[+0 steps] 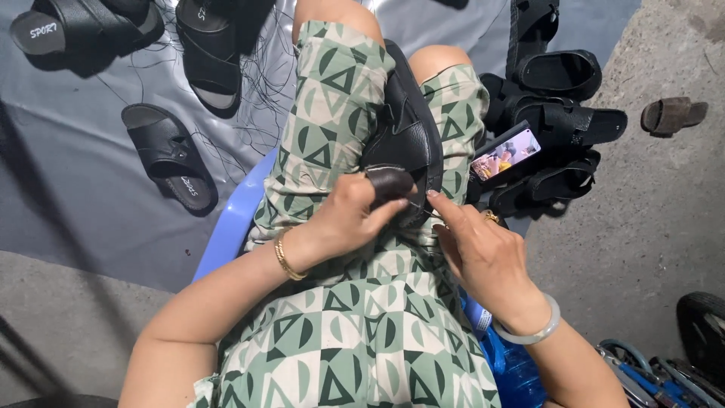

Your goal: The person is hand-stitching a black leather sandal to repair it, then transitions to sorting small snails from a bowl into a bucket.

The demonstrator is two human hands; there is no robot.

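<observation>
the black sandal (pixel 404 132) lies wedged between the knees, left hand (pixel 355 215) fingers pinching its strap, right hand (pixel 479 253) fingers loosely spread, touching its edge. a phone (pixel 504 153) (screen lit) leans on piled sandals (pixel 563 121) just right; more sandals (pixel 170 155) lie on a grey sheet (pixel 68 189) over concrete floor (pixel 649 227).

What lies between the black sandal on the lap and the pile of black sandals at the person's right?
In the head view, a phone with a lit screen stands between the sandal on the lap and the pile of sandals.

**Patterned green clothing, jewellery on both arms**

The person wears a garment (pixel 355 332) printed with dark green triangles and half-circles on pale green and cream squares. The left wrist carries a gold bracelet (pixel 285 258); the right wrist a pale jade-like bangle (pixel 538 329), with a gold ring (pixel 492 217) on one finger.
</observation>
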